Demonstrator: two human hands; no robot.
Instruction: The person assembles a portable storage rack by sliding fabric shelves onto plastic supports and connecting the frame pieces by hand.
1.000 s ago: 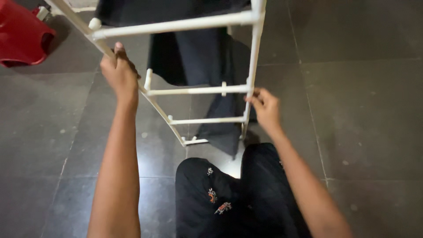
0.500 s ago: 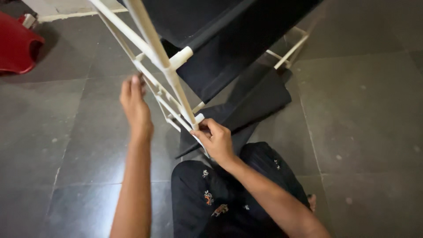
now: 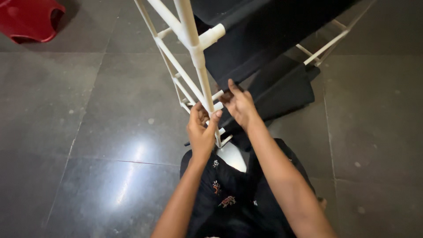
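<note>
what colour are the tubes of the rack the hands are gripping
White, clearest in the head view: the rack tubes are plain white plastic.

Two hands, left (image 3: 200, 132) and right (image 3: 238, 105), one white tube rack (image 3: 194, 48), two black fabric shelves (image 3: 264, 39), one red stool (image 3: 28, 20) on one tiled floor (image 3: 88, 132).
</note>
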